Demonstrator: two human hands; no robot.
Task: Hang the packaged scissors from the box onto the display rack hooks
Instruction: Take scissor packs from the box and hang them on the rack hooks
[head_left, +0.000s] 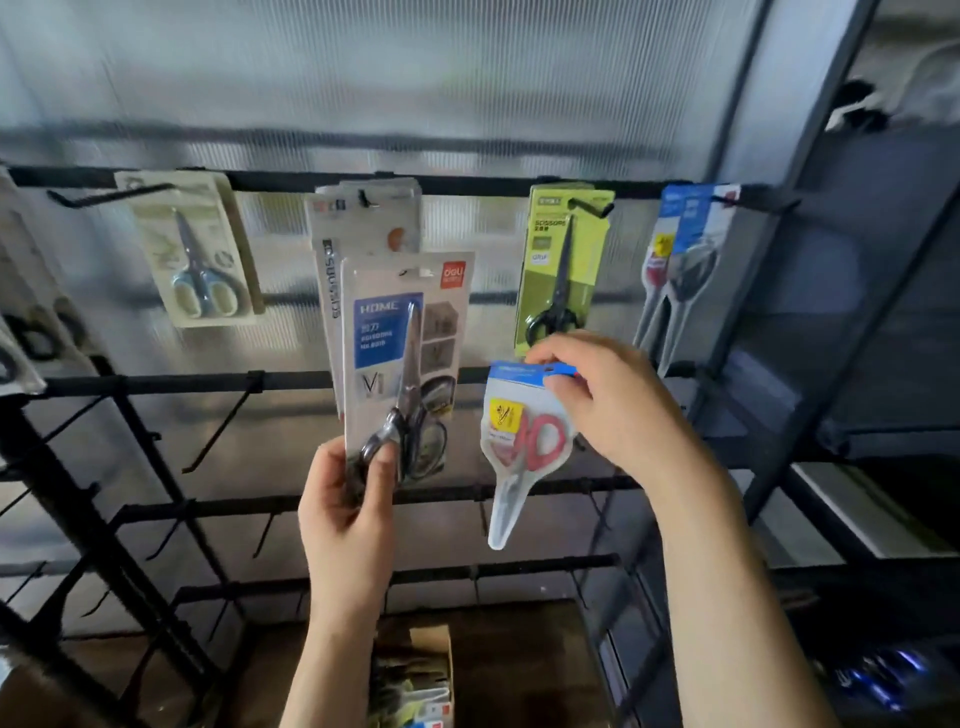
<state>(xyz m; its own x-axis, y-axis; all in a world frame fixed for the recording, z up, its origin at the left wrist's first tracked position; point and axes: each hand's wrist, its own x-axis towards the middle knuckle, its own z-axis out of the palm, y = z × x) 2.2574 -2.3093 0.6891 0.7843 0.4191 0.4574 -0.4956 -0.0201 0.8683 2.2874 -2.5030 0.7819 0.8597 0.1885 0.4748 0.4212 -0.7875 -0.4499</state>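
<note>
Two packs of scissors held up before a black wire display rack (311, 382).

On the top bar, from the left: a cream pack with blue-handled scissors (200, 254), a stack of white packs (363, 223), a lime pack (563, 265) reading "SCISSORS", and blue-topped packs (685, 260). The left hand (345, 512) grips the bottom of a white Deli pack (402, 364), thumb curled over its dark handles; a blue panel reads "HOME", and the pack stands upright in front of the white stack. The right hand (610, 400) pinches the blue header of a clear pack of red-handled scissors (519, 441), blades pointing down, a yellow sticker on it. Below, the cardboard box (415, 670) holds more packs.
</note>
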